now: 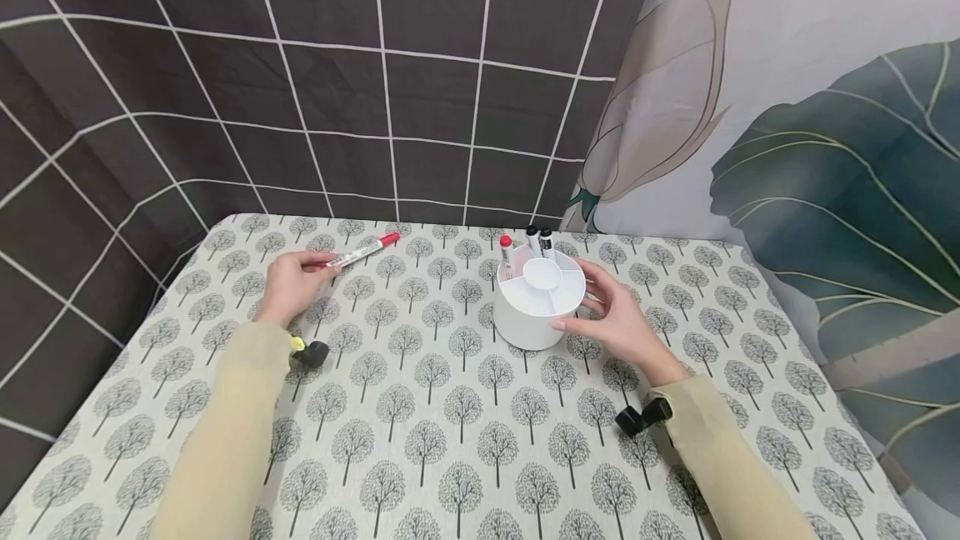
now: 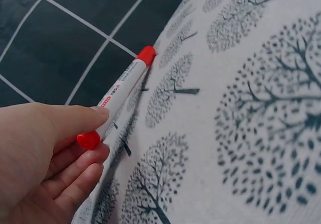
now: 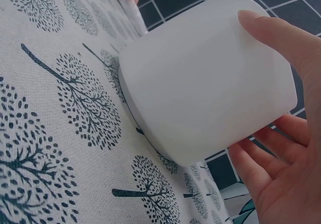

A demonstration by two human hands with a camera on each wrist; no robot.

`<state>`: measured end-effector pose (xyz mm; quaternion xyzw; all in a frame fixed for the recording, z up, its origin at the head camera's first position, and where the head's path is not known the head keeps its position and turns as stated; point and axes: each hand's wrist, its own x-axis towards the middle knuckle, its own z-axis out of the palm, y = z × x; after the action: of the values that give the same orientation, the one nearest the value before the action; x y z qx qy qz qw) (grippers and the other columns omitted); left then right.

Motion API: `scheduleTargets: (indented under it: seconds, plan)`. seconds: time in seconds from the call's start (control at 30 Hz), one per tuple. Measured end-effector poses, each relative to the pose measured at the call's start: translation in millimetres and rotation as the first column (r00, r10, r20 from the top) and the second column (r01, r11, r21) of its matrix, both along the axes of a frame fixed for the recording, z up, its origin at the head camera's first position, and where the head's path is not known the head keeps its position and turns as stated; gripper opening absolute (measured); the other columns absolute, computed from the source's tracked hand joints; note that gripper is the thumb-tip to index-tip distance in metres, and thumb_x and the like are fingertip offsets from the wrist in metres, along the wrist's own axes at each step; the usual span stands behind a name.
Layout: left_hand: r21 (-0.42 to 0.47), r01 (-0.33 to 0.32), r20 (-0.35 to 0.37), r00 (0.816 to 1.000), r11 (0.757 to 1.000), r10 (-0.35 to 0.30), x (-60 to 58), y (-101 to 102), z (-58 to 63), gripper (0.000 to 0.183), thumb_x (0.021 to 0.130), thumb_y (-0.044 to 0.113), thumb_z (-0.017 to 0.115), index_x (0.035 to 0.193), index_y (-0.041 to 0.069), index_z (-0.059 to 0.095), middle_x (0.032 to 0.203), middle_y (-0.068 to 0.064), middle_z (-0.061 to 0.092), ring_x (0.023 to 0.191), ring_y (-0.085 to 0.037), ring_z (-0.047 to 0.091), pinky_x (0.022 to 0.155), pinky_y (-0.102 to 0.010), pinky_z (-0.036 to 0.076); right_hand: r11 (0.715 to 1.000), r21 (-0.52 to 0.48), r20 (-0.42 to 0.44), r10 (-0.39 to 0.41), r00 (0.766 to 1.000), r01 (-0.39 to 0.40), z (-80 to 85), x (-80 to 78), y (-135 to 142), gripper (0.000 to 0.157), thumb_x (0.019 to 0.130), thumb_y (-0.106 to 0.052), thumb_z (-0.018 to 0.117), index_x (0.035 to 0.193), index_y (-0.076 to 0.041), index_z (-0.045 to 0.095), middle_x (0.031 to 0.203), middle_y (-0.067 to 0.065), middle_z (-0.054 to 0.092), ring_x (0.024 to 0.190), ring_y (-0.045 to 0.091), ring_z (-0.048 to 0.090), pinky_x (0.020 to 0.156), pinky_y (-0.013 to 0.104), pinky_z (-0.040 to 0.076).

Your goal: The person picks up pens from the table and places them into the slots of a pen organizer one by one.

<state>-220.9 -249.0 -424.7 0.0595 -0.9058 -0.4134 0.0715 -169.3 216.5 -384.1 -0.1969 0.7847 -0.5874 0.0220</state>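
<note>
My left hand (image 1: 295, 286) pinches a white marker with a red cap (image 1: 363, 251) near its red tail end, thumb on top, cap pointing away to the right. In the left wrist view the same marker (image 2: 120, 91) slants up from the thumb and fingers. On the right, my right hand (image 1: 617, 319) holds the side of a round white pen organizer (image 1: 525, 323), thumb at the front and fingers behind. A red-capped marker (image 1: 507, 252) and two black-capped markers (image 1: 546, 244) stand in its back compartments. The organizer's smooth wall (image 3: 200, 78) fills much of the right wrist view.
A tree-patterned cloth (image 1: 420, 415) covers the table. Behind it hangs a dark curtain with a white grid (image 1: 427, 98), and a floral curtain (image 1: 787, 190) hangs at the right. Black wrist straps with cameras (image 1: 643, 417) sit at both cuffs.
</note>
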Motion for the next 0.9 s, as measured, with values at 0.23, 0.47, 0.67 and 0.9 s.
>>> scheduleTargets:
  seconds: [0.23,0.47,0.67,0.9]
  plan:
    - [0.067,-0.01,0.009,1.0,0.998,0.009,3.9,5,4.8,0.033,0.084,0.023,0.072,0.114,0.011,0.067,0.103,-0.011,0.067,0.085,-0.021,0.065,0.069,-0.027,0.051,1.0,0.008,0.015,-0.008,1.0,0.008,1.3,0.8,-1,0.091,0.068,-0.004,0.083,0.143,-0.002,0.032,0.136,0.016,0.044,0.118,0.032,0.049,0.098,0.038,0.041]
    - [0.309,-0.085,0.005,0.996,0.947,0.088,1.7,11,8.6,0.043,0.079,0.028,0.076,0.117,0.011,0.065,0.109,-0.008,0.065,0.093,-0.018,0.063,0.074,-0.023,0.054,1.0,0.01,0.011,-0.009,1.0,0.009,3.2,1.7,-2,0.091,0.068,-0.004,0.083,0.143,-0.001,0.032,0.136,0.017,0.043,0.118,0.033,0.049,0.098,0.038,0.041]
    - [0.39,-0.102,-0.05,0.99,0.915,0.132,3.4,17,18.7,0.046,0.075,0.039,0.076,0.116,0.019,0.065,0.112,-0.003,0.064,0.1,-0.014,0.059,0.081,-0.027,0.052,1.0,0.012,0.014,-0.011,1.0,0.01,2.9,1.4,-2,0.091,0.068,-0.005,0.083,0.143,-0.002,0.031,0.136,0.018,0.043,0.118,0.033,0.049,0.098,0.039,0.041]
    - [0.415,-0.088,-0.163,0.972,0.906,0.169,5.7,29,34.0,0.049,0.073,0.038,0.078,0.114,0.015,0.067,0.113,-0.005,0.064,0.101,-0.013,0.059,0.084,-0.02,0.049,1.0,0.007,0.019,-0.012,1.0,0.011,1.5,0.9,-1,0.091,0.068,-0.005,0.084,0.143,-0.003,0.032,0.136,0.016,0.044,0.118,0.031,0.05,0.098,0.04,0.041]
